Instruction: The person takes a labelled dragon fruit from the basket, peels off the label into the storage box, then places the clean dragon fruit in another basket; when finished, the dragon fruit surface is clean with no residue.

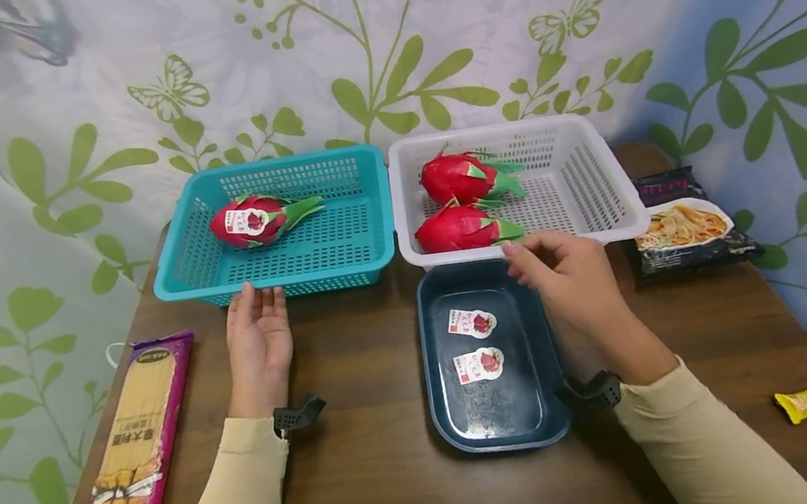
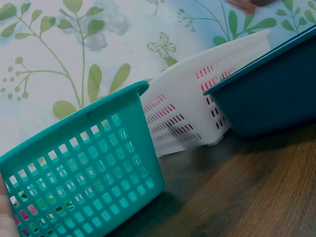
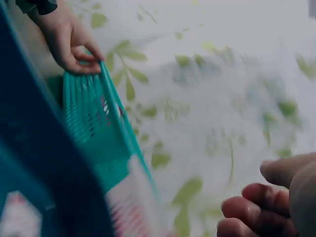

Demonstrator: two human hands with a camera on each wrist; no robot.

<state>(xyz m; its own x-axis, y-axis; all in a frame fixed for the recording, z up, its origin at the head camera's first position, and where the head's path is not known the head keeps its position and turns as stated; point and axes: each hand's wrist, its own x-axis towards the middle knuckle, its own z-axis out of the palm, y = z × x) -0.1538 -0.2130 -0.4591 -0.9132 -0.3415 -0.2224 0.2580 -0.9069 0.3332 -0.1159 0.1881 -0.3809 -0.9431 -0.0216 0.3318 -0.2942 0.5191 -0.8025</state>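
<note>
My left hand (image 1: 261, 345) is palm up at the front of the teal basket (image 1: 308, 276), gripping its rim with the thumb tip at the top edge. Inside lies a red dragon fruit (image 1: 268, 233) bearing a white label (image 1: 246, 222). My right hand (image 1: 573, 281) hovers over the right edge of a dark blue tray (image 1: 445, 440), near the white basket's (image 1: 597, 224) front rim. In the right wrist view its fingers (image 3: 247, 207) are loosely bent, apart from the thumb, with nothing between them. Two labels (image 1: 473, 323) lie in the tray.
Two unlabelled dragon fruits (image 1: 457, 228) lie in the white basket's left half. A spaghetti pack (image 1: 136, 445) lies at the left, a black noodle pack (image 1: 695, 224) at the right. A small yellow packet (image 1: 805, 404) sits near the right table edge. Patterned cloth (image 1: 318, 52) hangs behind.
</note>
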